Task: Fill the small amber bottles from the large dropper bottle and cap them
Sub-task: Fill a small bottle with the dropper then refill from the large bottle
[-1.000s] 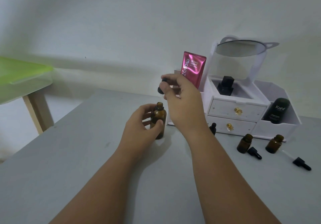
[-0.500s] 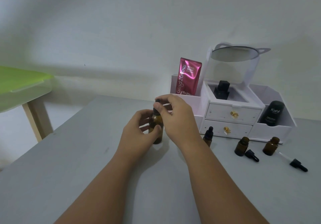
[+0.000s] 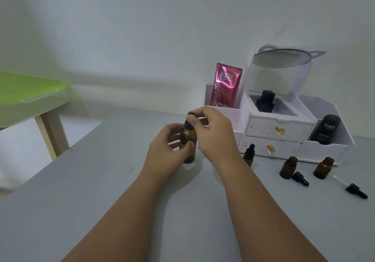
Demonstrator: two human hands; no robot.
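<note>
Grey table [image 3: 85,190] is carrying the large dropper bottle [image 3: 189,142] mid-surface, left hand [image 3: 164,152] gripping its body, right hand [image 3: 215,133] pinching the dropper cap [image 3: 189,122]; careless twisting risks tipping it or cross-threading.

Grey table [image 3: 101,190] with white organizer [image 3: 280,133], amber bottles [image 3: 288,167], loose droppers [image 3: 356,190].
</note>
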